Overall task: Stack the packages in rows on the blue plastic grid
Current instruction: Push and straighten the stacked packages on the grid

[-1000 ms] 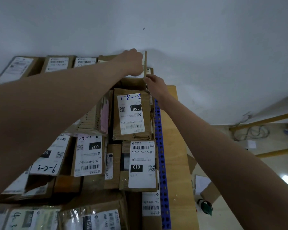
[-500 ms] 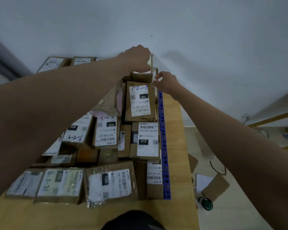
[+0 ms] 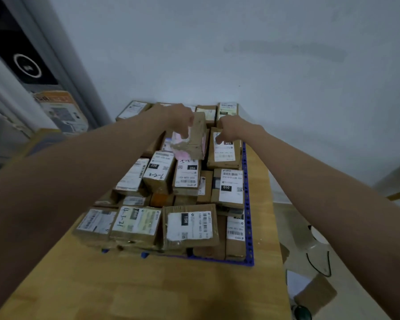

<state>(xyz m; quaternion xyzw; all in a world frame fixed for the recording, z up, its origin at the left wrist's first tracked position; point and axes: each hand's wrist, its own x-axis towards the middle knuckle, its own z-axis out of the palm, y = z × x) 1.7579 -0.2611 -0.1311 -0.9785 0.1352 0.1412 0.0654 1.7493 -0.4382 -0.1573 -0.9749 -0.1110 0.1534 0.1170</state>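
Observation:
Several labelled cardboard packages lie in rows on the blue plastic grid [image 3: 248, 227], which sits on a wooden table [image 3: 148, 287]. My left hand [image 3: 179, 120] grips a worn brown package with pink wrapping [image 3: 194, 142], tilted and lifted above the far middle of the pile. My right hand [image 3: 229, 130] rests with its fingers bent on the far end of the package labelled 15H [image 3: 224, 155] in the right-hand row. Behind the hands a back row of packages [image 3: 228, 109] stands against the wall.
A white wall rises just behind the pile. At the left stand a dark door and a printed carton [image 3: 60, 109]. On the floor to the right lie cardboard scraps [image 3: 314, 294], a black cable [image 3: 319, 266] and a green object [image 3: 301, 312].
My view has pulled back and turned left. My left hand left the back-row package and now grips the pink-wrapped package, lifted from the pile. My right hand dropped onto the 15H package.

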